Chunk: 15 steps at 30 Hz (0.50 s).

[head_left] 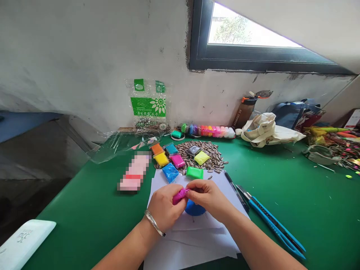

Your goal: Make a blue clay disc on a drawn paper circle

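My left hand (165, 204), with a silver bangle at the wrist, is closed around a small magenta packet of modelling clay (179, 195). The fingertips of my right hand (204, 195) pinch the packet's right end. Below them a blue round piece (195, 208), partly hidden by my hands, rests on white paper sheets (194, 247). Beyond my hands lie more wrapped clay packets: a blue one (170, 172), a green one (194, 173), a pink one (177, 161), a yellow one (161, 159) and others. Several of them sit on a heap of sunflower seeds (212, 150).
A black pen (234, 187) and blue-handled tweezers (275, 221) lie right of the paper. A clear seed bag (149, 107), a row of coloured clay (210, 131), a bottle (244, 112) and a cloth bag (261, 129) line the wall. A white device (28, 243) sits at left.
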### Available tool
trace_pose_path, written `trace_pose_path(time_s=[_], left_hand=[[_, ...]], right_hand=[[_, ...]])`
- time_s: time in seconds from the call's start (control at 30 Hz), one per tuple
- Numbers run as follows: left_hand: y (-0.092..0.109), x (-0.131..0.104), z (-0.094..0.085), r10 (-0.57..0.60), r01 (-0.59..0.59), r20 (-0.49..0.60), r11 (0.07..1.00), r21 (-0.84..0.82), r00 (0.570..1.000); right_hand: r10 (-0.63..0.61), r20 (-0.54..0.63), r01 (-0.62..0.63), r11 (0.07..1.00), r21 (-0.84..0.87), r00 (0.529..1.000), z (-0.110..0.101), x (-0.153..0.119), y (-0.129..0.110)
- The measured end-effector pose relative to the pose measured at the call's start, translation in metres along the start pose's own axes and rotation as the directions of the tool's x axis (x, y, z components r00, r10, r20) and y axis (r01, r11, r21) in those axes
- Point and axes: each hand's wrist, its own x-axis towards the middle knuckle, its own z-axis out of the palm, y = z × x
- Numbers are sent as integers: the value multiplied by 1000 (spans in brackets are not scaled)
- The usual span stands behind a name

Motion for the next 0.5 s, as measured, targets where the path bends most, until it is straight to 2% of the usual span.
trace_pose_path(time_s=[0.13, 0.3, 0.5], left_hand=[[-1, 2, 0, -90, 86, -18, 986, -140, 996], [-6, 5, 0, -186, 182, 13, 936, -301, 982], [-11, 7, -1, -276, 257, 5, 887, -383, 961]], right_hand=[[48, 37, -54, 981, 186, 998, -3, 2, 1], [27, 68, -46, 957, 285, 997, -6, 3, 2], [25, 51, -45, 899, 435, 998, -9, 3, 4]])
